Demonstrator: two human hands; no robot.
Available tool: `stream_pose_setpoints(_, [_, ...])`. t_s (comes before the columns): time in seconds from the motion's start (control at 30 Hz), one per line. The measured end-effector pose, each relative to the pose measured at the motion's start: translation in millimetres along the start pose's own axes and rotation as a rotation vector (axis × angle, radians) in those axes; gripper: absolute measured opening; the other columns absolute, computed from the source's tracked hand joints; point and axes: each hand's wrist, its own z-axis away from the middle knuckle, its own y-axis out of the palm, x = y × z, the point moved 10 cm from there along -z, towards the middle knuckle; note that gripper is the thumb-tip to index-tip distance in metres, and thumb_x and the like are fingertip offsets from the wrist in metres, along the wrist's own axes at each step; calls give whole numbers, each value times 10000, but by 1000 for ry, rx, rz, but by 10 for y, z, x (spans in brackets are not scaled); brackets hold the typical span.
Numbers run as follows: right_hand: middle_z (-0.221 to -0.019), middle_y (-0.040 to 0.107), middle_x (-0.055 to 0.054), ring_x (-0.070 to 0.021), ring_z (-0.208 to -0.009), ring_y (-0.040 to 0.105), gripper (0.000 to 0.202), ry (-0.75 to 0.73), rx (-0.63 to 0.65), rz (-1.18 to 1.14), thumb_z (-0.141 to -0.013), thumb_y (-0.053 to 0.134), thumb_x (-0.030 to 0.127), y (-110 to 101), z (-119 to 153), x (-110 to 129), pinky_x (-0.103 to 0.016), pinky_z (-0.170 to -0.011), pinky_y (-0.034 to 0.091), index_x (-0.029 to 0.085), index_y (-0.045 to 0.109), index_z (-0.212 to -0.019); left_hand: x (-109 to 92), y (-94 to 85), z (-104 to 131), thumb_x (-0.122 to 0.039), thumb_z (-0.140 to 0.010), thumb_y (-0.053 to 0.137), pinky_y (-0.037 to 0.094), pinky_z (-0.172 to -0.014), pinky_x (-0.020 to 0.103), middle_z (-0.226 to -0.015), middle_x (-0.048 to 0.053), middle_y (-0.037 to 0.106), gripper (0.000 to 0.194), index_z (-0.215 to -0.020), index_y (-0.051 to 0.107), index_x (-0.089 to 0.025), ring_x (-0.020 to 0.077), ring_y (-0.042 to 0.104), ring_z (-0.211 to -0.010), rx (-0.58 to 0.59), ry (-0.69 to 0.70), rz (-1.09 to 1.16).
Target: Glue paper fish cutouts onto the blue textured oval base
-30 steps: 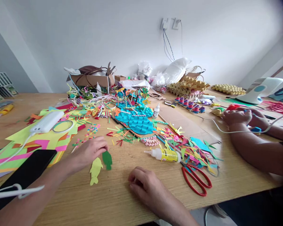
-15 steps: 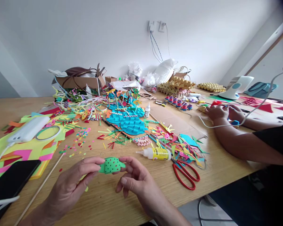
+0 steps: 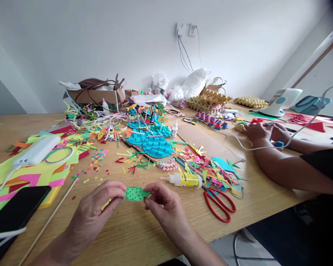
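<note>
A small green paper piece with dark and red dots (image 3: 135,194) is held level above the wooden table, between both hands. My left hand (image 3: 100,208) pinches its left end between thumb and fingers. On the other end, my right hand (image 3: 165,207) has thumb and fingertips closed. A bit of yellow paper (image 3: 106,204) shows by the left fingers; whether it is held there I cannot tell. Just beyond the right hand lies a glue bottle (image 3: 187,180) with a yellow label. Red-handled scissors (image 3: 219,203) rest to its right.
Coloured paper scraps (image 3: 220,173) and a blue scalloped paper shape (image 3: 157,145) spread beyond my hands. A black phone (image 3: 19,210), a white power bank (image 3: 36,150) and a thin stick (image 3: 48,221) lie left. At right, another person's hands (image 3: 258,133) work near a white cable (image 3: 238,142).
My right thumb has come up and closed with the fingers on the green piece's right end. The piece now looks flatter and sits slightly further right.
</note>
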Motion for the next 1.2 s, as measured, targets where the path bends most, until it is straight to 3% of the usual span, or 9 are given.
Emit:
stream_pose_setpoints(0.1, [-627, 526, 18, -99, -567, 483, 69, -103, -44, 128, -726, 560, 166, -68, -21, 164, -216, -519, 360, 188, 608, -771, 144, 47, -29, -78, -750, 512, 471, -675, 184, -821, -3, 613, 179, -778, 589, -237, 127, 607, -757, 12, -153, 113])
stream_pose_setpoints(0.2, [-739, 543, -11, -112, -664, 502, 42, -152, -112, 96, -715, 580, 173, -146, -61, 255, -213, -549, 372, 183, 613, -691, 400, 208, 19, -160, -732, 533, 439, -577, 207, -688, -10, 552, 78, -690, 573, -213, 131, 544, -633, 72, -438, 299])
stream_pose_setpoints(0.33, [-584, 514, 27, -91, -541, 470, 99, 83, -29, -164, -708, 602, 270, -48, -144, 11, -201, -488, 348, 175, 580, -694, 619, 492, 223, -257, -715, 580, 398, -531, 196, -641, -31, 499, 66, -718, 542, -204, 118, 478, -596, 139, -826, 600])
stream_pose_setpoints(0.53, [-521, 493, 49, -67, -470, 439, 196, 226, -32, -382, -677, 634, 337, -28, -167, -141, -179, -440, 327, 161, 551, -702, 557, 616, 337, -377, -778, 549, 410, -563, 206, -798, -7, 525, 216, -918, 543, -213, 116, 487, -646, 199, -976, 818])
stream_pose_setpoints(0.7, [-568, 505, 36, -68, -511, 425, 101, 142, 104, -154, -726, 573, 248, 33, -234, 2, -198, -489, 333, 157, 613, -746, 467, 684, 185, -374, -798, 506, 373, -539, 197, -657, -24, 489, 198, -786, 566, -185, 113, 449, -604, 380, -819, 688])
stream_pose_setpoints(0.83, [-651, 547, 17, -95, -608, 472, 97, -2, 110, 32, -746, 540, 186, 35, -280, 157, -223, -567, 374, 180, 630, -782, 443, 787, 99, -280, -728, 531, 370, -510, 198, -587, -41, 458, 135, -637, 513, -182, 109, 442, -553, 462, -696, 587])
stream_pose_setpoints(0.97, [-805, 559, 3, -81, -578, 471, 244, -42, 24, 55, -717, 593, 203, -46, -241, 204, -209, -518, 375, 202, 575, -960, 361, 470, -61, -171, -765, 496, 408, -526, 201, -629, -32, 504, 92, -683, 530, -196, 115, 502, -575, 247, -428, 270])
stream_pose_setpoints(1.1, [-828, 576, -4, -75, -558, 480, 203, -7, -28, 96, -704, 576, 155, -108, -142, 119, -204, -503, 379, 200, 546, -900, -103, 0, -139, -31, -765, 473, 469, -659, 204, -810, -3, 582, 242, -826, 578, -240, 126, 594, -739, -9, 36, -20])
stream_pose_setpoints(1.2, [-805, 584, 0, -81, -562, 497, 198, -36, -67, 177, -700, 555, 109, -141, -84, 109, -211, -521, 397, 206, 543, -873, -192, -123, -121, -28, -751, 497, 492, -661, 202, -826, 2, 591, 263, -833, 585, -262, 137, 611, -743, -62, 97, -72])
